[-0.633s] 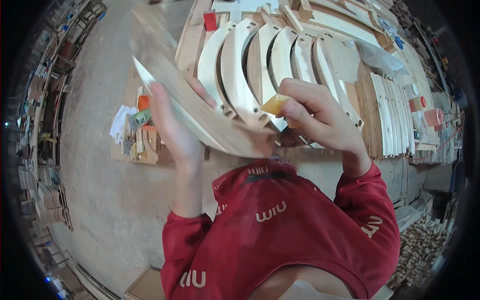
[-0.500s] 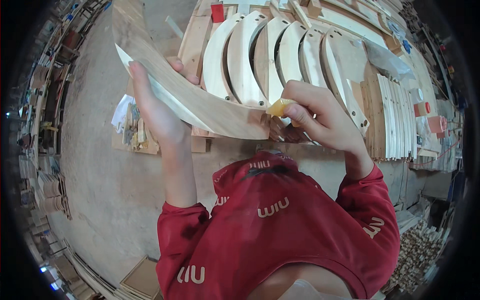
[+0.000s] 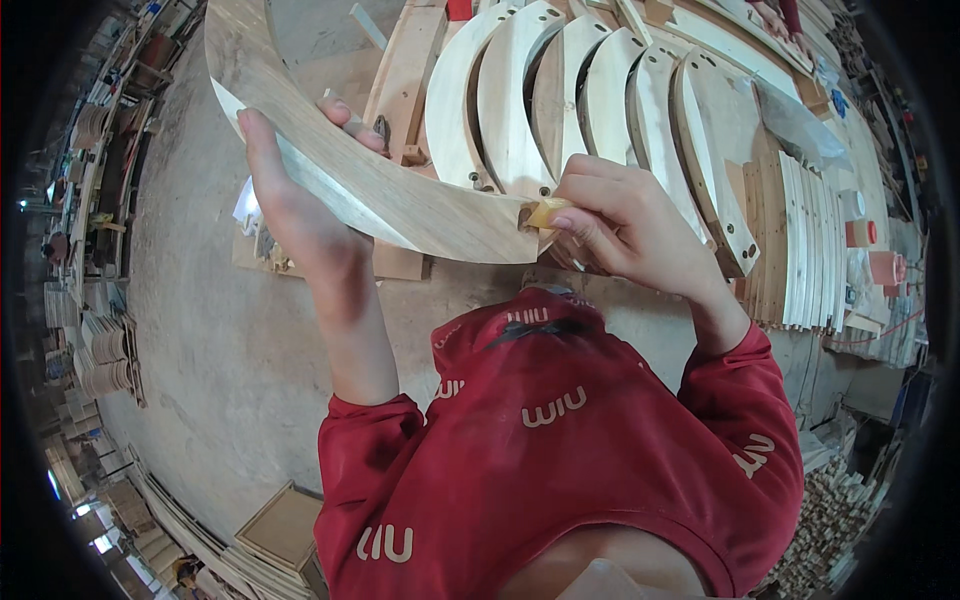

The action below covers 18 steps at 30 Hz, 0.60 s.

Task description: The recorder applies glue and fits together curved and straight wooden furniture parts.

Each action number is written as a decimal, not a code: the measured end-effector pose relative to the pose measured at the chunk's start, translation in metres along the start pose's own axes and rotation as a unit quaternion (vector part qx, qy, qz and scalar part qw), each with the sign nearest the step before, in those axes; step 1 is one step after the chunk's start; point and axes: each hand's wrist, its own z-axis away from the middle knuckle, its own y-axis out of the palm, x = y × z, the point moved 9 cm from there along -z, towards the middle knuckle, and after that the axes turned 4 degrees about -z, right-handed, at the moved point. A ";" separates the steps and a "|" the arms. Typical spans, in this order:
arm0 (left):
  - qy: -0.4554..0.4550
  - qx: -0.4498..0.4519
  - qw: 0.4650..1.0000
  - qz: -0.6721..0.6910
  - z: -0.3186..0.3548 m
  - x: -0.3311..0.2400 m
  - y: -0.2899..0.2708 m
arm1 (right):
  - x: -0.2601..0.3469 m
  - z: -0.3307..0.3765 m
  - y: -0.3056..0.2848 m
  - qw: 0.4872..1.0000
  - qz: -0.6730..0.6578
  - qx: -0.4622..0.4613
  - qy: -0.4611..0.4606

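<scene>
Head view shows a curved, light-brown, visibly grained wooden piece (image 3: 370, 182).

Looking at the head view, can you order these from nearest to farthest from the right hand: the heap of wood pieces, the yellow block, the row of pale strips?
1. Yellow block: pinched in the right hand.
2. Row of pale strips: off to its right.
3. Heap of wood pieces: at the picture's lower right.
</scene>
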 end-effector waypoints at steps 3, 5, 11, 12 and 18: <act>-0.008 -0.004 1.000 -0.011 -0.003 0.002 0.002 | 0.000 -0.001 -0.003 1.000 0.011 -0.008 -0.009; 0.015 -0.004 1.000 -0.014 -0.005 -0.002 0.000 | 0.001 -0.001 -0.005 0.999 0.030 -0.004 -0.022; 0.047 0.033 0.994 -0.095 -0.040 0.016 0.018 | -0.048 0.033 -0.016 0.940 -0.274 -0.063 0.193; 0.027 0.058 0.995 -0.076 -0.043 0.023 0.030 | -0.064 0.051 -0.017 0.883 -0.367 -0.118 0.269; -0.002 0.218 0.953 -0.211 -0.073 0.090 0.077 | -0.080 0.075 -0.037 0.751 -0.607 -0.197 0.169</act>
